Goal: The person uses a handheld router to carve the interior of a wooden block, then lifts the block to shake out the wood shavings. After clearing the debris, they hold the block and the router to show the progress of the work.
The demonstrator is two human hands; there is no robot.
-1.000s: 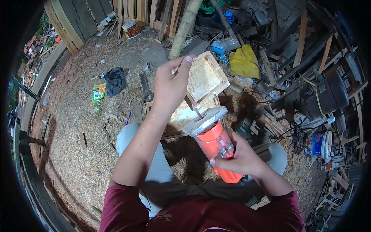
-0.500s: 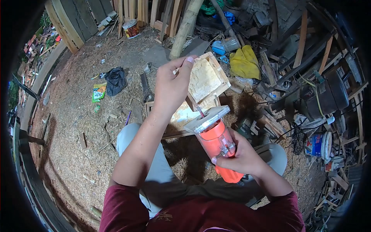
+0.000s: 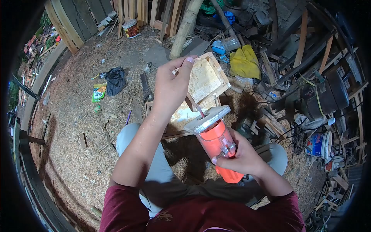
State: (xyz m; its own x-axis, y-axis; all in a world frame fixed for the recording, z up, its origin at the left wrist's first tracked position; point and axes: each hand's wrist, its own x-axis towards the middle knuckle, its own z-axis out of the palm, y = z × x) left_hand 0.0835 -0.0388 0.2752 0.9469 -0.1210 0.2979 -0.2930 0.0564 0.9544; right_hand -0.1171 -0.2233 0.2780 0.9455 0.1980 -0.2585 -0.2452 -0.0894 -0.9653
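My right hand [image 3: 239,156] is wrapped round an orange power tool [image 3: 217,134] with a clear guard and a flat square base plate [image 3: 207,119] facing up and away. A thin reddish-brown piece stands at the opening in the plate. My left hand [image 3: 172,83] is closed at the top edge of a wooden frame piece [image 3: 205,79] with a pale, rough panel; its fingertips are partly hidden, and the thumb lies at the frame's corner. Beneath is a second wooden frame [image 3: 176,135] with a pale inside, partly covered by my left arm and the tool.
A black plastic bag [image 3: 115,81] and a green packet [image 3: 99,92] lie on the sawdust-covered ground. A yellow cloth [image 3: 245,63], scrap wood and a white-blue bucket [image 3: 319,145] are on the right. A bamboo pole [image 3: 185,29] stands ahead, near a paint can [image 3: 131,29].
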